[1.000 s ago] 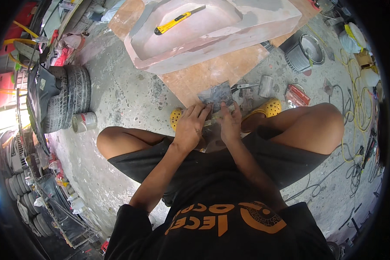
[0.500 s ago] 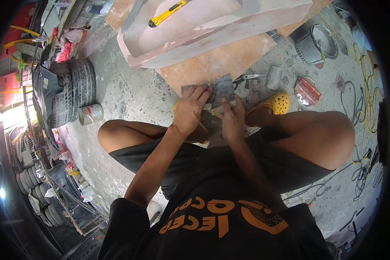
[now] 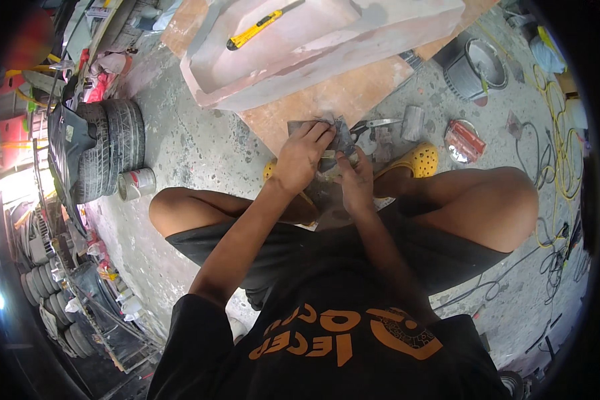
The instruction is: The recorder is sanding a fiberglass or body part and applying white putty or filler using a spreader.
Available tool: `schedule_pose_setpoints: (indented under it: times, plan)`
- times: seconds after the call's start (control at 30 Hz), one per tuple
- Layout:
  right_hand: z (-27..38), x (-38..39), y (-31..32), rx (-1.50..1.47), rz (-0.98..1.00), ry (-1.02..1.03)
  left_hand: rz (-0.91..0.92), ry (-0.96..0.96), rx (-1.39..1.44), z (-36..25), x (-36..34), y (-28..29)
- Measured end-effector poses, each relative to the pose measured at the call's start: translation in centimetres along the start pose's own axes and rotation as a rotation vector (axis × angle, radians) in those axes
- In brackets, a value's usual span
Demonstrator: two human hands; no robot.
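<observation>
Both hands work on a dark grey sheet (image 3: 299, 129), likely abrasive paper, with a small pale block (image 3: 327, 156) partly showing among them. My left hand (image 3: 302, 152) is closed over the sheet, curled fingertips pressing near its top. Just right and lower, my right hand (image 3: 357, 180) grips the sheet's lower right part, thumb on it and fingers bent. Whether the block is held too is partly hidden. Behind lie a tan board (image 3: 267, 125), scissors (image 3: 380, 123) and a grey cylinder (image 3: 412, 123).
A pinkish moulded piece (image 3: 293, 73) carries a yellow utility knife (image 3: 253, 32). Around me are a bucket (image 3: 467, 80), a round lid with a red tool (image 3: 463, 140), a tin (image 3: 140, 183), stacked tyres (image 3: 113, 150) and coiled cables (image 3: 553, 173). My yellow clogs (image 3: 420, 160) flank the work.
My left hand has moved up and right over the sheet, its fingertips now higher. The sheet has spread leftward under it. My right hand has shifted only slightly.
</observation>
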State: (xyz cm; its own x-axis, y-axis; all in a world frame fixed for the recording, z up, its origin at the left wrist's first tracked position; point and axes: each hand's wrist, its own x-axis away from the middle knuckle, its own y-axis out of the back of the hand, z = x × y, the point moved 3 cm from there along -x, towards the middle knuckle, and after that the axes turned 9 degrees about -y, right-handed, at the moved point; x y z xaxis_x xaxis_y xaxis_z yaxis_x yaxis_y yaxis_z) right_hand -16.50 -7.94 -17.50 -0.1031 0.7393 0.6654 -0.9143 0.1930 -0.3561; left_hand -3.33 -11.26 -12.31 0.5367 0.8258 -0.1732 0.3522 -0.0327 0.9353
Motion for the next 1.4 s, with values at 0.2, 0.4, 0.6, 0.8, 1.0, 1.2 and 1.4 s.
schedule_pose_setpoints:
  times: [0.2,0.4,0.6,0.8,1.0,1.2,1.4]
  plan:
    - [-1.9,-0.3,1.3,-0.067,0.031,-0.050,-0.156,0.174,-0.014,-0.1,1.9,2.8]
    - [-0.7,0.1,2.3,0.032,0.037,0.045,-0.529,0.581,0.263,2.1,11.9,12.9]
    - [2.6,1.3,1.1,-0.011,0.011,0.109,-0.515,0.643,0.112,6.9,17.2,8.2]
    - [7.4,1.4,2.0,-0.186,-0.107,0.423,-0.585,0.575,0.747,1.2,2.6,1.7]
    - [7.5,1.6,2.0,-0.183,-0.110,0.378,-0.629,0.590,0.406,4.1,-0.6,-1.6]
    - [6.7,0.2,2.2,-0.030,-0.011,0.471,-0.610,0.703,-0.067,8.5,16.0,8.6]
    - [5.8,-0.2,0.3,0.571,0.048,0.914,-0.541,0.819,0.093,6.9,18.4,10.5]
